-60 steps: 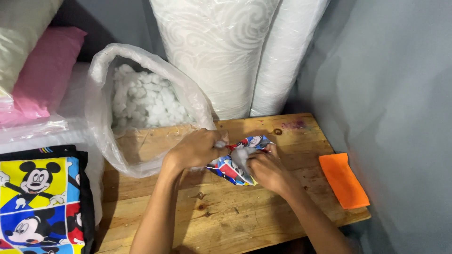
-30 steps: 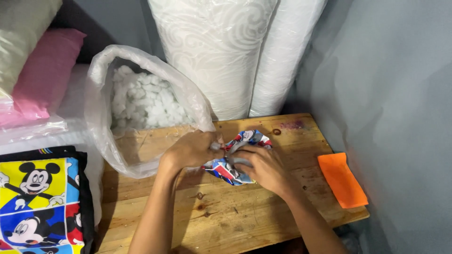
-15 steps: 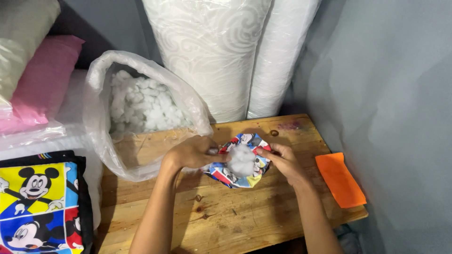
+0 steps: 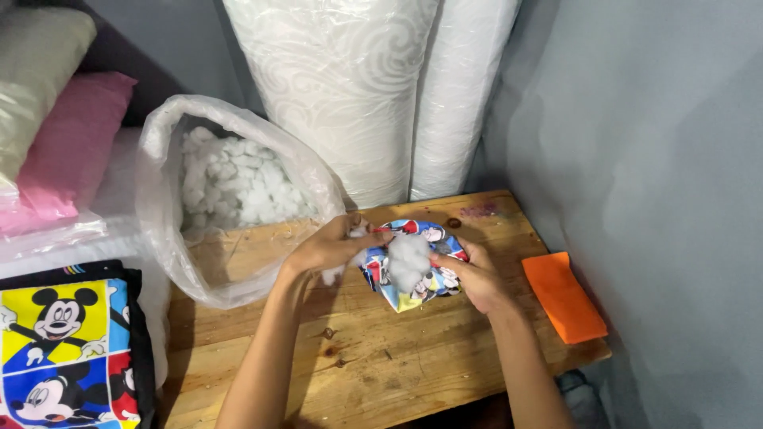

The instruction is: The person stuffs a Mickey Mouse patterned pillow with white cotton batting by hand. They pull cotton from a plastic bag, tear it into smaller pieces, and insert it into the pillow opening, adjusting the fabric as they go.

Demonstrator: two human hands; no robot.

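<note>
While our left hand (image 4: 332, 245) pinches the near-left edge of the small printed fabric case (image 4: 413, 266) between thumb and fingertips, our right hand (image 4: 475, 278) closes around its right side, so both hands grip the cloth and hold its mouth open. A tuft of white stuffing (image 4: 408, 259) sits in that opening, partly inside and partly bulging out. We judge the filling to be in its early or middle part: the case looks slack and mostly flat, some fibre is in, and the opening is not closed. The case rests low over the wooden table (image 4: 381, 365), near its back edge, between our hands. Its mouth faces up toward us; its long axis seems to run roughly left to right, though the bunched cloth makes that uncertain. Just left stands the clear plastic bag of stuffing (image 4: 230, 183), and an orange cloth (image 4: 563, 296) lies well to the right.
</note>
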